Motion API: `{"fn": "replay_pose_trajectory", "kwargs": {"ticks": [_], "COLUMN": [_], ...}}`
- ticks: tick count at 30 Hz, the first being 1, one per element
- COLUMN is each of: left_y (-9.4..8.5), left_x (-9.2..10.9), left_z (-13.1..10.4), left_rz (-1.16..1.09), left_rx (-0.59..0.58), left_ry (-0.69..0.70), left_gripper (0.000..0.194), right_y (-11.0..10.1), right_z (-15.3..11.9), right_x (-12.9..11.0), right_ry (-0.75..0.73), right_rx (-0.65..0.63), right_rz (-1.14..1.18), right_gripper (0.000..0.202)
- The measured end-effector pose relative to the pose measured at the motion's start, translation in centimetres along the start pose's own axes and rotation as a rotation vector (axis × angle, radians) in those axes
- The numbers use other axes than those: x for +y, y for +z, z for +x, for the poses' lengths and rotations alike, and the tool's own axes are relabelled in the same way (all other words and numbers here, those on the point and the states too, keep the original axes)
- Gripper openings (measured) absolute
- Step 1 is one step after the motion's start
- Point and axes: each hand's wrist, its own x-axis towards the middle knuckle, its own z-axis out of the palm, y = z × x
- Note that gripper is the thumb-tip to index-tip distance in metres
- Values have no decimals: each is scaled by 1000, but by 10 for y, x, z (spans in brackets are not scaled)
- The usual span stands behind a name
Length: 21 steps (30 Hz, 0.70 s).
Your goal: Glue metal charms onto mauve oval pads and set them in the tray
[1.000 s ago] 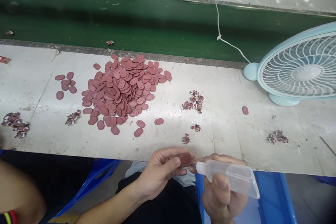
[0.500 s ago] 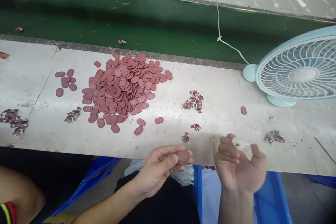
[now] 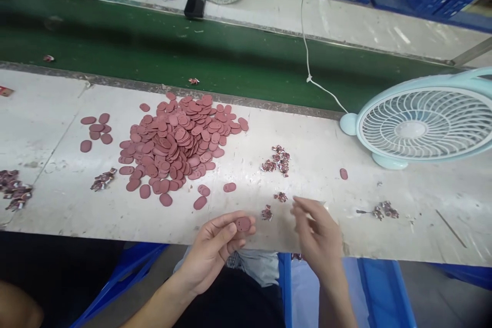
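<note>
Between thumb and fingers, my left hand (image 3: 215, 246) pinches a reddish oval disc (image 3: 243, 224) just above the table's front edge. My right hand (image 3: 317, 230) is slightly blurred, its fingers apart and nothing visible in them, reaching close to a small brown-and-white figure piece (image 3: 281, 197). Another such piece (image 3: 266, 212) lies between the two hands. Behind them sits a small cluster of these figures (image 3: 279, 160). A large heap of red oval discs (image 3: 177, 138) spreads over the table to the left, with a few loose discs around it.
A light-blue fan (image 3: 411, 128) stands at the right, its white cord crossing a green belt (image 3: 249, 66). One disc (image 3: 343, 173) and a few figures (image 3: 386, 210) lie near it. Blue bins (image 3: 384, 287) are below the table edge. A person's arm (image 3: 19, 307) shows at lower left.
My right hand has turned over and come leftward toward the small figures; the clear item near its fingers is no longer seen. My left hand still holds the disc. The camera view has shifted.
</note>
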Motion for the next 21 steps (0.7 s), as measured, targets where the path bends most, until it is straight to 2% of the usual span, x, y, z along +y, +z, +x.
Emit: {"fn": "replay_pose_trajectory", "kwargs": {"ticks": [2,3,6,8,10,12,15,17,21], "left_y": [0,1,3,5,5,6,7,8,10], "left_x": [1,2,4,4,3,2,0,0,1], "left_z": [-1,-1,-3,-3,-2,-1,-1,-1,0], "left_rz": [-11,-18,-31,-36,-41,-41,-3,37,56], "left_rx": [8,12,16,7,-8,-27,-50,-61,-97], "left_ry": [-13,-18,-20,-5,11,26,65,95,137], "left_gripper": [26,25,24,24,24,24,24,23,19], "right_y": [10,12,11,9,7,9,19,29,47], "right_z": [18,26,41,40,30,16,-5,-14,-19], "right_x": [1,3,4,-2,-14,-28,-46,-54,-61], "right_ry": [-171,-232,-260,-219,-101,73,258,298,313], "right_rx": [-169,-236,-296,-275,-213,-169,-223,-250,-254], "right_rz": [-509,-686,-795,-756,-620,-375,-25,82,117], "right_gripper": [35,36,27,19,14,18,22,18,12]}}
